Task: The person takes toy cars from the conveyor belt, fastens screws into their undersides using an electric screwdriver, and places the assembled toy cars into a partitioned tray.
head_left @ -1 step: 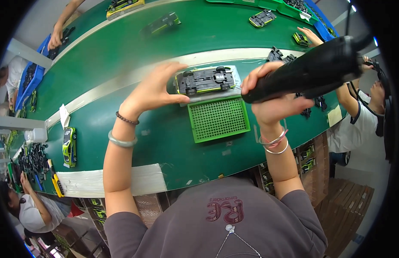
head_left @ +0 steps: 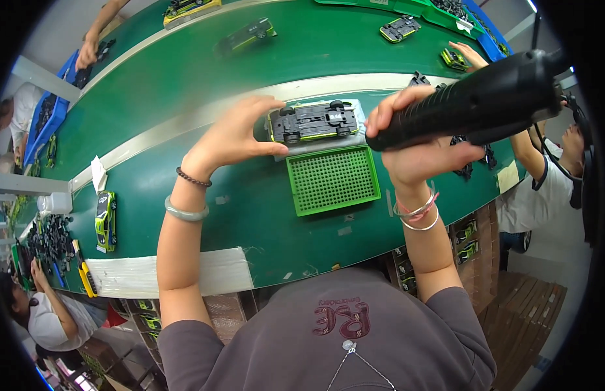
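The left hand lies with fingers spread and curled against the end of an upturned green toy car with a grey plastic underside, pinning it on a pale holder at the edge of the green conveyor belt — wheels up, so the chassis faces the tool. The right hand is wrapped tight around a black ribbed electric screwdriver, whose tip end sits just beside the car's other end. A green perforated plastic tray lies just below the car, touching its holder — close by for both hands.
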Tool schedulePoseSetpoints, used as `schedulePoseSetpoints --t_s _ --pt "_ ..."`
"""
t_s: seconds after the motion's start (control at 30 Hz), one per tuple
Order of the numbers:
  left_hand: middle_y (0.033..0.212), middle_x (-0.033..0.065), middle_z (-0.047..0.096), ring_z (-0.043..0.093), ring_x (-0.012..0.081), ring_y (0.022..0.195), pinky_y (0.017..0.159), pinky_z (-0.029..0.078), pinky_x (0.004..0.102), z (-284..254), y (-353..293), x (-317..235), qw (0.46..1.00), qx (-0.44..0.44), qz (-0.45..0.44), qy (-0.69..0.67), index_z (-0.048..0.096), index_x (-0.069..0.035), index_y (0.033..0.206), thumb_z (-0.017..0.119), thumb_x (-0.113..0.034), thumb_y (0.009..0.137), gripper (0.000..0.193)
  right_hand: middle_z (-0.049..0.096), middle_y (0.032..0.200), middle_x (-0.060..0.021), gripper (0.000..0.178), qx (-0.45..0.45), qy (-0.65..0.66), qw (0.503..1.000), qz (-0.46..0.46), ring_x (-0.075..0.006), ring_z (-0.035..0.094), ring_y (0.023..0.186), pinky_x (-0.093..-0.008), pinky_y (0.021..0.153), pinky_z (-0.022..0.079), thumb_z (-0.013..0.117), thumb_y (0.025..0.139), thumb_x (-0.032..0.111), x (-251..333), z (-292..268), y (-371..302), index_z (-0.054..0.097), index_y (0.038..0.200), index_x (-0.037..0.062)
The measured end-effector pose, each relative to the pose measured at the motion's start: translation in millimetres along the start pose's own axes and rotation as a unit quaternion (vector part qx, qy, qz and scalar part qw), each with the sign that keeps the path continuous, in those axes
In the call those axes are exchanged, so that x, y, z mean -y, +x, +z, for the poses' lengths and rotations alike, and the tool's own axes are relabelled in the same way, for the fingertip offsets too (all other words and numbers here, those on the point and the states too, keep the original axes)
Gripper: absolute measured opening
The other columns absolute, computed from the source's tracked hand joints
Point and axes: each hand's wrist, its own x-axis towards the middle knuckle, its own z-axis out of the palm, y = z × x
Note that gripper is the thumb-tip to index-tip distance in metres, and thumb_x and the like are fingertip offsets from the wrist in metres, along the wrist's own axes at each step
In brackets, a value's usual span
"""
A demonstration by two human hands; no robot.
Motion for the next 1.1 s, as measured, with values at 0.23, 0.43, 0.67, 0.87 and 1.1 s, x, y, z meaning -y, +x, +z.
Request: schedulePoseSetpoints --t_s 0.23,0.43,0.67,0.87,1.1 --pt "0.111 0.0184 0.057 0.052 0.0318 0.105 0.092 0.042 0.0371 1.8 -0.9 4.0 0.999 -0.030 0.042 0.013 0.055 0.001 0.113 0.078 -0.028 0.061 0.063 0.052 0.058 -0.0108 0.101 0.055 -0.008 0.998 -0.015 -0.0182 0.053 0.047 -0.0261 0.045 0.044 0.017 0.058 0.092 -28.7 68.8 30.8 0.048 0.083 -0.0011" --pt "0.109 0.0182 0.058 0.052 0.0312 0.106 0.092 0.042 0.0361 4.0 -1.4 6.4 0.999 -0.029 0.037 -0.006 0.057 0.003 0.109 0.080 -0.026 0.060 0.061 0.051 0.059 -0.0084 0.098 0.090 -0.021 0.996 0.023 -0.0168 0.052 0.052 -0.0255 0.049 0.043 0.022 0.058 0.092 -55.3 79.0 30.3 0.048 0.081 0.0000" --pt "0.104 0.0178 0.059 0.054 0.0320 0.101 0.088 0.044 0.0370 1.4 -0.1 5.8 0.999 -0.036 0.037 -0.014 0.060 0.002 0.102 0.080 -0.028 0.058 0.057 0.052 0.058 -0.0068 0.083 0.101 0.017 0.995 0.009 -0.0123 0.051 0.050 -0.0227 0.047 0.041 0.037 0.067 0.081 -74.2 80.4 30.2 0.049 0.077 -0.0010" --pt "0.092 0.0166 0.060 0.055 0.0343 0.090 0.079 0.046 0.0388 0.7 -2.9 6.6 0.997 -0.057 0.031 -0.032 0.059 -0.001 0.094 0.081 -0.027 0.057 0.050 0.050 0.051 -0.0022 0.068 0.095 0.005 0.995 -0.012 -0.0077 0.049 0.044 -0.0221 0.041 0.038 0.045 0.080 0.067 -75.5 90.1 31.4 0.049 0.066 0.0010" --pt "0.097 0.0168 0.061 0.055 0.0353 0.093 0.080 0.046 0.0384 -4.2 -1.9 0.0 0.997 -0.056 0.029 -0.052 0.056 -0.002 0.097 0.081 -0.026 0.057 0.053 0.049 0.051 -0.0011 0.068 0.101 -0.006 0.995 0.000 -0.0070 0.048 0.043 -0.0215 0.041 0.037 0.047 0.078 0.068 -71.8 93.7 32.1 0.049 0.063 0.0019"
